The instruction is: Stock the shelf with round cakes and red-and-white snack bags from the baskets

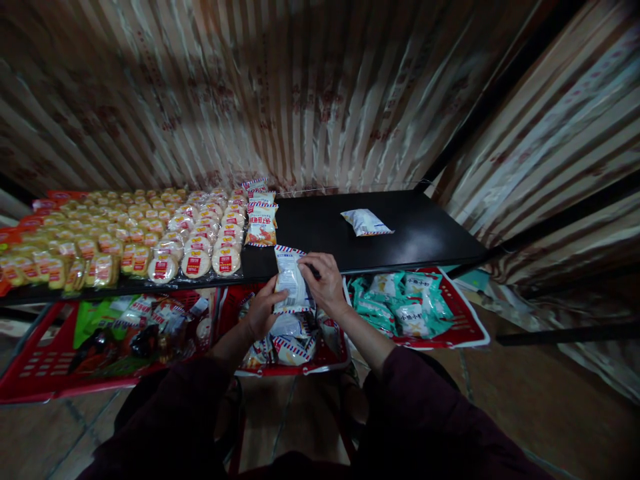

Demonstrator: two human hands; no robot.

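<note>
Both hands are on one white snack bag (291, 272) with a red and blue striped edge, held above the front edge of the black shelf (315, 233). My left hand (263, 308) grips its lower left side, thumb on the front. At its upper right, my right hand (324, 281) has its fingers closed on the bag's edge. Directly below, a red basket (345, 357) holds similar striped bags (295, 350). Behind the held bag, a row of orange and white snack bags (261, 223) lies on the shelf. Another white bag (367, 223) lies farther right.
Round wrapped crackers (195, 263) and yellow wrapped cakes (100, 269) fill the shelf's left part. A right basket (477, 327) holds teal snack packs (413, 320); a left basket (30, 373) holds mixed packets. Black metal bars (560, 337) and a striped curtain (320, 100) surround the shelf.
</note>
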